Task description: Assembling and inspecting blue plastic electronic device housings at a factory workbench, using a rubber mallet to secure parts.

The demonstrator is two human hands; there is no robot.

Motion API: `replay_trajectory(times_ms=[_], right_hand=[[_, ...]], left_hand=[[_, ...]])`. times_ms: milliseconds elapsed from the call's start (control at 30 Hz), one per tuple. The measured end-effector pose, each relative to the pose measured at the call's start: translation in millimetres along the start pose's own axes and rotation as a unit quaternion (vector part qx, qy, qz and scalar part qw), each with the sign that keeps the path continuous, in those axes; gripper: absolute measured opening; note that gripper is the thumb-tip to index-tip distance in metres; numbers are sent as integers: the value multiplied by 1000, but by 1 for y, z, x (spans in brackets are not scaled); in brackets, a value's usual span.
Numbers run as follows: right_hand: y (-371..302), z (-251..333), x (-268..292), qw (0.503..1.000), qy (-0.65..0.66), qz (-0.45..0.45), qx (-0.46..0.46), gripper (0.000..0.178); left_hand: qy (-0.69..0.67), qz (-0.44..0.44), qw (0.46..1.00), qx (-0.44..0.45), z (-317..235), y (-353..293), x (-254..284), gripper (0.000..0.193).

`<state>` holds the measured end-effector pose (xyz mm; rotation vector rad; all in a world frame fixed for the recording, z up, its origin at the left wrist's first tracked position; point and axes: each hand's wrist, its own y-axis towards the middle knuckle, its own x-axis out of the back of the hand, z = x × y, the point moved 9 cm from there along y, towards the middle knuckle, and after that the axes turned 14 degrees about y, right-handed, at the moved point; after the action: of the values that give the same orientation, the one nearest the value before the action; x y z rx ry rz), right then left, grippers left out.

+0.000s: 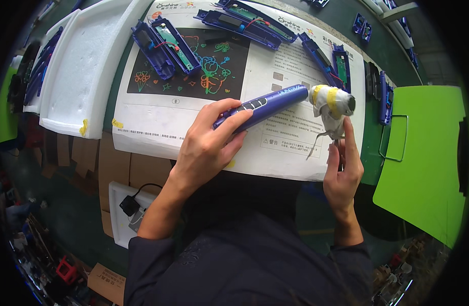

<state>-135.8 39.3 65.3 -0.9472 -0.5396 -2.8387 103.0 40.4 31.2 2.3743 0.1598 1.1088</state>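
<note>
My left hand is closed around a blue oblong handheld device with dark buttons on its upper face. The device slants up to the right above the printed sheet. My right hand grips a hammer-like tool by its thin handle. Its head is wrapped in whitish material and yellow tape, with a dark round end facing right. The wrapped head sits close to the device's far end; I cannot tell whether they touch. Fingers hide most of the handle.
Opened blue casings with green circuit boards lie along the sheet's far side. A white foam tray stands at the left, a bright green panel at the right with a wire loop beside it. Below the table's left side are cardboard and a black adapter.
</note>
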Motion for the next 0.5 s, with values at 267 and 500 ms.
replay_trajectory(times_ms=[267,500], right_hand=[[5,-14,-2,966,-243,65,51,62],[52,35,-22,972,189,132,54,54]], left_hand=[[-91,-77,992,42,10,0,38,40],[-13,-146,966,-214,-48,-21,52,26]])
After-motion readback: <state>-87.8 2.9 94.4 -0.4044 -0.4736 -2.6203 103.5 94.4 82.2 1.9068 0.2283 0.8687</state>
